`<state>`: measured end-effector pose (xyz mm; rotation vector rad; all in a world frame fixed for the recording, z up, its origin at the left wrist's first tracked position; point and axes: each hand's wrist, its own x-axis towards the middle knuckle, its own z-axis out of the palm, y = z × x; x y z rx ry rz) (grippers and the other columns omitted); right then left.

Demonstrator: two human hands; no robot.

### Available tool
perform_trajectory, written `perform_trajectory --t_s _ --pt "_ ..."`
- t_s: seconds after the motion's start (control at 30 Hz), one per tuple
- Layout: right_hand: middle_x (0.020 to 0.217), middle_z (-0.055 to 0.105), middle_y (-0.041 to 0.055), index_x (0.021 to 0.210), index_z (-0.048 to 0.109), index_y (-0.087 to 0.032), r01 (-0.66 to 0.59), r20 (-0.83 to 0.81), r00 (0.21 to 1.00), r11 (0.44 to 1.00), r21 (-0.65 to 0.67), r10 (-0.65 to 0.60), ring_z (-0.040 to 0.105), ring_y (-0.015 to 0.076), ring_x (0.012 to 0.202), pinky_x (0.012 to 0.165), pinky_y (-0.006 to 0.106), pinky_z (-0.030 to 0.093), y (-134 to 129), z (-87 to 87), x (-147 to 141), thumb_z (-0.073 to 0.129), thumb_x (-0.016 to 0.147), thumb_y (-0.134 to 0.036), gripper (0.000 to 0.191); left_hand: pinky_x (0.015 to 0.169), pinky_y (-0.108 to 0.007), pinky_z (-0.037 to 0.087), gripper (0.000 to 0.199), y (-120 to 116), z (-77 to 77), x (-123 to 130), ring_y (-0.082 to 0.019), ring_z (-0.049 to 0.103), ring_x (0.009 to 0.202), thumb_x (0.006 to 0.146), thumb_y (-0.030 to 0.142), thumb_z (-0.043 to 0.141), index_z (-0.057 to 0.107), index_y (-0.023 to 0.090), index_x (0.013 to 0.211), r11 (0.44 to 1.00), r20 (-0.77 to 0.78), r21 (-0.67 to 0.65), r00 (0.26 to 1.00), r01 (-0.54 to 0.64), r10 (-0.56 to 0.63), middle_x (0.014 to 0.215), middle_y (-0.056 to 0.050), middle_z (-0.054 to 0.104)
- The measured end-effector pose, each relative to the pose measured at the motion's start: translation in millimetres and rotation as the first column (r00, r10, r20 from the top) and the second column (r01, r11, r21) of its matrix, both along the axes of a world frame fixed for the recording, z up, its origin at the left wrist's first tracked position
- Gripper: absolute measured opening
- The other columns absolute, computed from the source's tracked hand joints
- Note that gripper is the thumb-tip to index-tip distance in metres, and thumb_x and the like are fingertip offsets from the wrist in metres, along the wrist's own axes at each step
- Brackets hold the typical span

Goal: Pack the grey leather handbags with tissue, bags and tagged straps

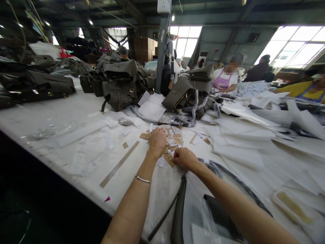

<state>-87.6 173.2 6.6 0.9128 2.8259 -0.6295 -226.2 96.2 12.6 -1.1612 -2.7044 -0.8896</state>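
Note:
My left hand (156, 140) is closed over a pile of small paper tags with white strings (175, 136); what its curled fingers grip is hidden behind the hand. A white slip (151, 127) sticks up beside those fingers. Lower and to the right, my right hand (185, 158) has its thumb and fingers pinched at the edge of a brown card tag (168, 160). Below the right hand lie a dark strap (179, 206) and clear plastic film (196, 206) on the white table (88, 162).
Dark grey buckled bags (120, 81) stand across the table, beside a post (160, 54). White foam sheets (246, 135) are heaped at right. A long grey-brown strip (119, 164) lies left of my hands. The table edge (56, 173) runs at left. Co-workers (225, 79) sit beyond.

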Motion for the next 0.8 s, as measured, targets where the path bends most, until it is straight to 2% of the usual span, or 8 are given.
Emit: perform_trajectory --t_s 0.13,0.27,0.33,0.43,0.5,0.53,0.67,0.8 --pt "0.069 0.068 0.001 0.067 0.065 -0.019 0.013 -0.097 0.995 0.993 -0.12 -0.025 0.062 0.0139 0.069 0.058 0.023 0.039 11.1 -2.6 4.9 0.066 0.072 -0.018 0.005 0.099 -0.037 0.036 0.02 2.5 2.8 0.8 -0.024 0.057 0.108 0.091 0.021 0.05 0.067 0.019 0.101 0.994 0.105 0.085 0.991 0.072 -0.081 0.11 -0.01 0.065" --pt "0.068 0.066 0.0 0.075 0.059 -0.018 0.051 -0.26 0.957 0.96 -0.275 -0.125 0.058 0.0102 0.06 0.054 0.021 0.04 24.6 7.6 16.0 0.056 0.082 -0.029 0.013 0.083 -0.027 0.045 0.025 4.3 10.7 9.2 -0.017 0.062 0.09 0.095 0.033 0.047 0.068 0.019 0.099 0.927 0.232 0.193 0.903 0.322 -0.362 0.095 -0.004 0.069" --pt "0.066 0.064 -0.0009 0.077 0.056 -0.018 0.042 -0.408 0.873 0.875 -0.482 -0.266 0.054 0.0091 0.053 0.049 0.02 0.038 30.2 18.9 22.9 0.061 0.08 -0.04 0.023 0.077 -0.024 0.046 0.033 5.6 12.9 18.5 -0.014 0.063 0.085 0.096 0.04 0.044 0.067 0.019 0.105 0.834 0.291 0.279 0.786 0.476 -0.546 0.092 -0.001 0.069" --pt "0.061 0.06 -0.0028 0.075 0.055 -0.018 -0.085 -0.517 0.683 0.647 -0.758 -0.516 0.051 0.0083 0.05 0.048 0.021 0.039 35.2 40.4 35.5 0.079 0.063 -0.047 0.04 0.07 -0.023 0.045 0.039 9.7 9.2 34.4 -0.013 0.061 0.076 0.091 0.044 0.053 0.062 0.015 0.115 0.647 0.45 0.463 0.468 0.606 -0.76 0.088 -0.002 0.068" --pt "0.067 0.063 -0.0017 0.076 0.056 -0.019 -0.129 -0.518 0.614 0.572 -0.81 -0.595 0.054 0.0093 0.054 0.052 0.023 0.044 36.9 54.4 45.9 0.086 0.056 -0.044 0.044 0.063 -0.022 0.043 0.042 13.6 4.0 42.1 -0.012 0.059 0.067 0.081 0.04 0.066 0.062 0.014 0.113 0.587 0.542 0.538 0.285 0.605 -0.791 0.08 -0.002 0.066" --pt "0.072 0.065 -0.0009 0.078 0.057 -0.019 -0.135 -0.514 0.596 0.554 -0.822 -0.617 0.056 0.01 0.057 0.054 0.023 0.046 37.6 60.5 51.7 0.087 0.054 -0.041 0.045 0.061 -0.022 0.042 0.04 15.3 1.8 44.2 -0.012 0.058 0.065 0.077 0.037 0.069 0.063 0.013 0.109 0.587 0.565 0.545 0.255 0.599 -0.785 0.077 -0.001 0.065" --pt "0.07 0.063 -0.0021 0.089 0.06 -0.018 -0.076 -0.484 0.658 0.589 -0.805 -0.577 0.057 0.0104 0.058 0.056 0.024 0.048 41.8 74.7 75.2 0.087 0.056 -0.039 0.047 0.065 -0.023 0.042 0.027 17.3 2.3 43.5 -0.011 0.057 0.063 0.081 0.039 0.062 0.064 0.013 0.087 0.617 0.541 0.582 0.313 0.53 -0.78 0.07 0.0 0.061" --pt "0.061 0.057 -0.0048 0.089 0.062 -0.016 0.002 -0.422 0.831 0.762 -0.648 -0.362 0.053 0.0099 0.052 0.05 0.023 0.042 45.0 73.2 89.9 0.082 0.059 -0.041 0.044 0.06 -0.022 0.041 0.028 12.6 14.0 42.4 -0.01 0.052 0.06 0.082 0.042 0.06 0.062 0.014 0.079 0.634 0.504 0.607 0.384 0.479 -0.774 0.066 0.002 0.055"
